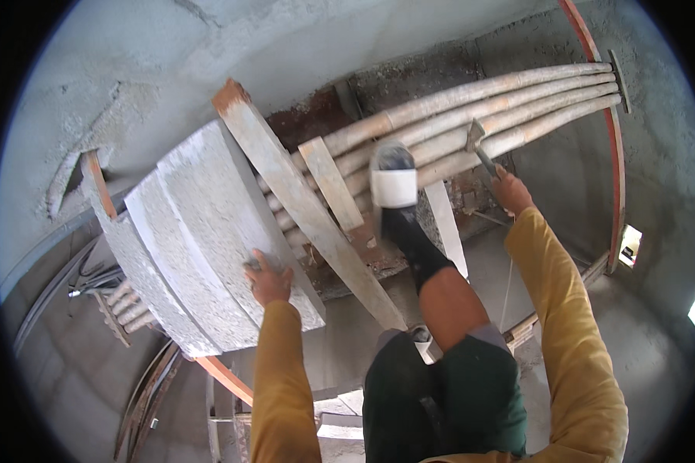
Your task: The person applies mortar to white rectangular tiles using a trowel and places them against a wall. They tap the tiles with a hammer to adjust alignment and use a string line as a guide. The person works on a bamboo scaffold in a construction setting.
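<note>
My left hand [270, 279] rests with its fingers spread on the rough, pale grey surface of a big stepped block [208, 224]. Its palm side is hidden. Farther right, my right hand [511, 193] is closed round the handle of a small trowel [479, 143], whose blade is over the bamboo poles [548, 108]. One foot, in a slide sandal [394, 181] with a white strap and a black sock, is over the poles and blurred.
A long wooden plank [309, 208] slants beside the block, with a shorter board [330, 181] near it. A reddish upright bar [616, 177] stands at the poles' right end. Grey plastered walls [162, 54] surround the platform; a lower floor [185, 417] shows beneath.
</note>
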Tool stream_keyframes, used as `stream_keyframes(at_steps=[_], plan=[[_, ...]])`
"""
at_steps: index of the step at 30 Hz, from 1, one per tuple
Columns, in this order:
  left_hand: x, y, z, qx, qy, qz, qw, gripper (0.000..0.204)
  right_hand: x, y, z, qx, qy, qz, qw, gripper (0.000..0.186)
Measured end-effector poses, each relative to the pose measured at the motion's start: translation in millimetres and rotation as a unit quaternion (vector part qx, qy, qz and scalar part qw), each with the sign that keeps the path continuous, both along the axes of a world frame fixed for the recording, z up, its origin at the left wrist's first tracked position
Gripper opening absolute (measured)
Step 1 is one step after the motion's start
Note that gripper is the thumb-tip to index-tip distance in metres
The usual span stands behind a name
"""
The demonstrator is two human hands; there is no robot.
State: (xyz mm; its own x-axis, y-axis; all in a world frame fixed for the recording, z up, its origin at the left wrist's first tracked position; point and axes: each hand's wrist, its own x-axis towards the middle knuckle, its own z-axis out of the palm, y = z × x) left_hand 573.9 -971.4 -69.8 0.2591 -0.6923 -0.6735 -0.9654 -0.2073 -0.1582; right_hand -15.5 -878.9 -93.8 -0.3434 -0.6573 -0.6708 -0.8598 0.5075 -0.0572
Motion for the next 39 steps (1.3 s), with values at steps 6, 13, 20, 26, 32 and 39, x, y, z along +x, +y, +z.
stream_keyframes(at_steps=[6,13,20,26,32,39], plan=[[-1,-15,6,0.063,-0.017,0.065,0.996,0.102,30,-7,24,0.029,0.013,-0.113,0.993,0.055],[11,-42,29,0.134,-0.024,0.012,0.991,0.088,55,-29,58,0.071,0.009,-0.187,0.980,0.055],[-14,-150,21,0.047,0.006,0.046,0.998,0.101,66,-37,62,0.083,-0.001,-0.261,0.962,0.056],[-20,-158,16,0.142,-0.004,0.098,0.985,0.113,60,-26,56,0.094,-0.021,-0.250,0.963,0.057],[9,-172,4,0.229,0.032,0.087,0.969,0.125,59,-28,58,0.081,-0.019,-0.240,0.967,0.057],[1,-185,4,0.186,-0.019,0.024,0.982,0.098,60,-38,61,0.094,-0.020,-0.270,0.958,0.057]])
